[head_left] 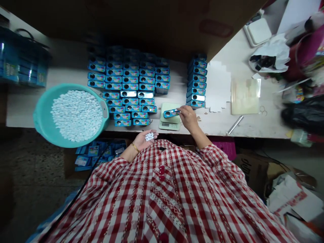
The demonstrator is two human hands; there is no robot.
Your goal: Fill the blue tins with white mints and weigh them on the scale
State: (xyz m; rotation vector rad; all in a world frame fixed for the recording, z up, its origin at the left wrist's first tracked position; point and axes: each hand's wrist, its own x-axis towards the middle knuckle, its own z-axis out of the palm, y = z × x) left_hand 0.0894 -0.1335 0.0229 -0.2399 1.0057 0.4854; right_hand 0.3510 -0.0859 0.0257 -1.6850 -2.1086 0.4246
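My left hand is turned palm up near the table's front edge, cupping a small heap of white tablets. My right hand has its fingertips closed at the right end of a small blue tin, with a few white tablets by the fingers. That tin lies slightly tilted over a pale green digital scale. Left of the scale, several rows of similar blue tins stand packed together, many showing a dark opening. A turquoise basin full of white tablets sits at the left.
A column of blue tins stands right of the scale, beside white sheets. Farther right are a clear plastic sheet, a metal tube and bags. A large cardboard box overhangs the back. Below the table sits a box of blue packs.
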